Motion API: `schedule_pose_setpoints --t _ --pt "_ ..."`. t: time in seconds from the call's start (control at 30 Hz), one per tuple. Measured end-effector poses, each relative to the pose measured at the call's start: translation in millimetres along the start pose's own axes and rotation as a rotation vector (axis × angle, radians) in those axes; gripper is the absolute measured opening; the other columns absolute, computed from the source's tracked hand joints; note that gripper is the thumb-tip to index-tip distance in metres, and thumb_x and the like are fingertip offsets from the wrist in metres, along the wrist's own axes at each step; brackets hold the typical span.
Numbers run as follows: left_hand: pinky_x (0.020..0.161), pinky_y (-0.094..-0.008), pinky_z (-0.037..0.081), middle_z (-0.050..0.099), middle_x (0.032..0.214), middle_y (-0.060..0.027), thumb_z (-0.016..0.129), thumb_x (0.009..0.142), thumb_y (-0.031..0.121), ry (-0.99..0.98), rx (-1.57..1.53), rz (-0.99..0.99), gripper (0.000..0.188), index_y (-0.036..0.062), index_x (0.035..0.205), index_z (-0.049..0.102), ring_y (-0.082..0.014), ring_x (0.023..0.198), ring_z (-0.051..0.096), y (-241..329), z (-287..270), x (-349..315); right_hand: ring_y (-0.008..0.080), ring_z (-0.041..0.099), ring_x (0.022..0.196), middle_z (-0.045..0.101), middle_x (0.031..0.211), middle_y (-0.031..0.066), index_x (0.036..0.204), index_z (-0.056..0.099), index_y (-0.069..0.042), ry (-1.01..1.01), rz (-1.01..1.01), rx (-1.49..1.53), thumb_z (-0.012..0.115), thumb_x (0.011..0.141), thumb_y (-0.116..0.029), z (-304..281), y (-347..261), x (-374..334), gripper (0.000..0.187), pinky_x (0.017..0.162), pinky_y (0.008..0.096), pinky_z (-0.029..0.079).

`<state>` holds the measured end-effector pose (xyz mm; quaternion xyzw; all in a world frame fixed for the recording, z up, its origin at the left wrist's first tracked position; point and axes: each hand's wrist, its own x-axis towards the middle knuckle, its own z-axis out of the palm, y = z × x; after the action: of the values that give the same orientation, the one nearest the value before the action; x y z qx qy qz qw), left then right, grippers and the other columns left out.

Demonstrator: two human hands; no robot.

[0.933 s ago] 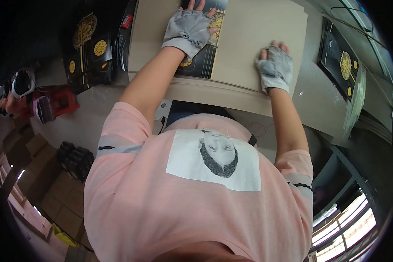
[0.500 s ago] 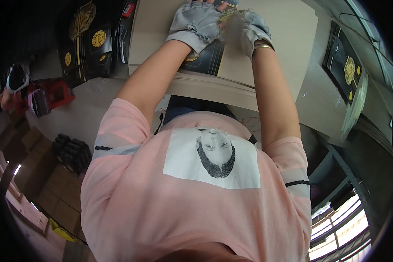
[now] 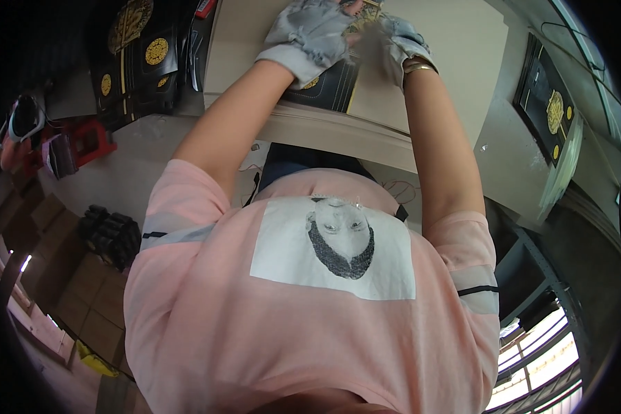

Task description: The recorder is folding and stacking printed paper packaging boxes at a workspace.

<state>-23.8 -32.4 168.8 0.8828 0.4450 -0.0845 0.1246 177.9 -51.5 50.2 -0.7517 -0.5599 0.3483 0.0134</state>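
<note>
A black printed sheet (image 3: 324, 88) with gold ornaments lies on a large grey-beige board (image 3: 455, 83) at the top of the view. My left hand (image 3: 310, 34), in a grey fingerless glove, rests flat on the sheet; its fingers reach toward the upper edge and are partly cut off. My right hand (image 3: 403, 45), gloved the same way with a bracelet at the wrist, is at the sheet's right edge. Its fingers look curled, and a grey blur beside them hides whatever they may hold.
Stacked black and gold printed pieces (image 3: 134, 69) lie on the left. Below them is a red plastic holder (image 3: 93, 141). Another black and gold piece (image 3: 541, 100) lies at the right, beside a pale stack of sheets (image 3: 562, 162). Cardboard boxes (image 3: 90, 297) stand lower left.
The right hand stays by the sheet's right edge, its left side still smeared by motion. My left hand has shifted slightly up and left. The whole view has moved a little.
</note>
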Motion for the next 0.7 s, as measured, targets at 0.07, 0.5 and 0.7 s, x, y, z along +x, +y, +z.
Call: schedule_pose_setpoints --t 0.07,0.5,0.7 --pt "0.127 -0.0512 0.023 0.031 0.169 -0.0106 0.050 0.100 0.061 0.399 0.134 0.245 0.070 0.0261 0.160 0.040 -0.0330 0.157 0.024 15 45 20 0.0306 0.068 0.114 0.072 0.124 0.0130 0.130 0.069 -0.012 0.174 0.062 0.128 0.054 0.101 -0.048 -16 133 80 0.048 0.098 0.0420 0.052" --pt "0.123 -0.0567 0.028 0.036 0.166 -0.0127 0.057 0.091 0.069 0.064 0.126 0.094 0.079 0.0241 0.155 0.048 -0.0339 0.155 0.029 5 81 -94 0.0275 0.070 0.107 0.072 0.119 0.0173 0.125 0.067 -0.007 -0.121 0.149 0.702 0.063 0.098 -0.027 -49 -52 -39 0.035 0.093 0.0451 0.057" --pt "0.122 -0.0568 0.029 0.037 0.166 -0.0119 0.058 0.091 0.068 0.093 0.104 0.101 0.077 0.0243 0.153 0.051 -0.0328 0.155 0.030 7 84 -92 0.0364 0.066 0.121 0.068 0.135 0.0124 0.133 0.065 -0.015 0.060 -0.013 0.022 0.051 0.100 -0.041 -32 -28 -11 0.044 0.099 0.0530 0.052"
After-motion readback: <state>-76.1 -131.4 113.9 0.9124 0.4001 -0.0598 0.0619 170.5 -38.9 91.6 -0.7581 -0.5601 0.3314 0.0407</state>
